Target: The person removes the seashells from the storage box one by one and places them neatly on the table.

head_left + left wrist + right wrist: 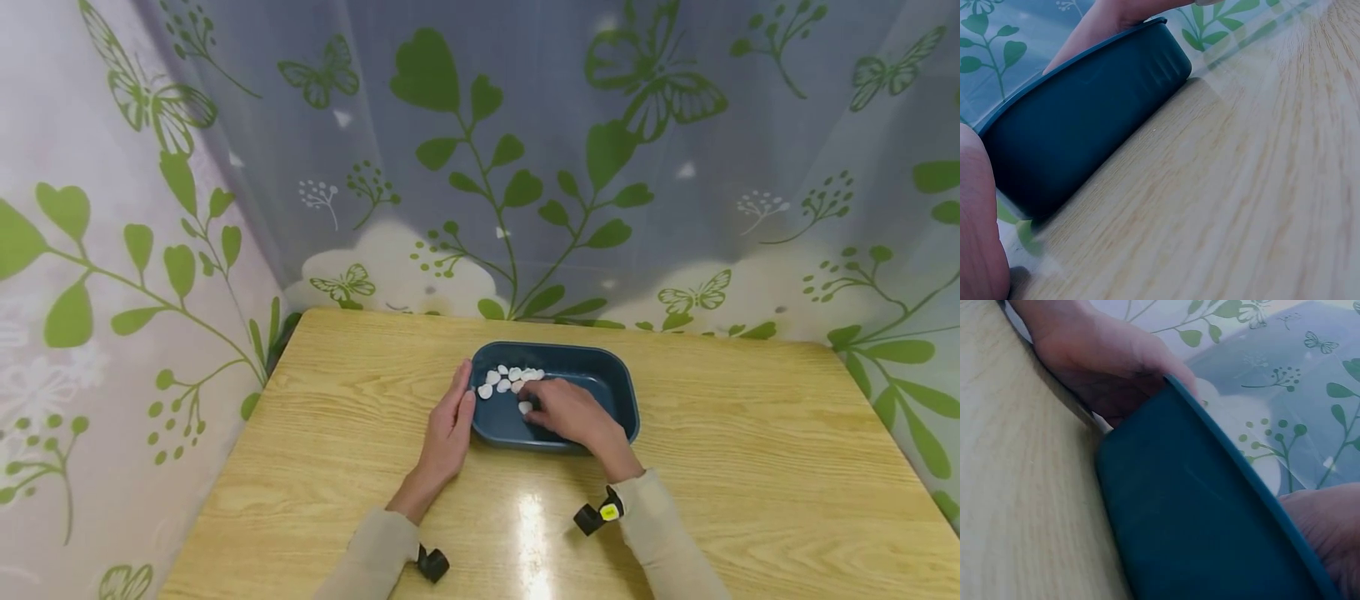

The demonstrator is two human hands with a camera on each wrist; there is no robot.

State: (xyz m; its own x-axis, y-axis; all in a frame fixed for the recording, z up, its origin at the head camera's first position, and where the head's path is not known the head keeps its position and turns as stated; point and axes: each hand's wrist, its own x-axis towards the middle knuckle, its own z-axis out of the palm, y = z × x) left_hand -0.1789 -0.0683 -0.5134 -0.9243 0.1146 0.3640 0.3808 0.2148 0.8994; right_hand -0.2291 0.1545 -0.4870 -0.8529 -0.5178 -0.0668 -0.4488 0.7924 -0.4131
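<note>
- We've room on worktop (pixel 750 442), R of tray (pixel 498 419).
- We can dip into tray's far-R end too.
- L grip (pixel 447 425) blocks our L side; R grip (pixel 567 410), the mid.
- White pcs (pixel 492 377) crowd far-L; curtain (pixel 555 225) bounds back.

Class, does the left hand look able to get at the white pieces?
Probably not directly: the left hand rests against the outside of the open-topped blue tray, whose end wall separates it from the white pieces.

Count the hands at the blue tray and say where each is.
2: the left hand against the left end of the blue tray, and the right hand inside it, at a white piece.
</note>
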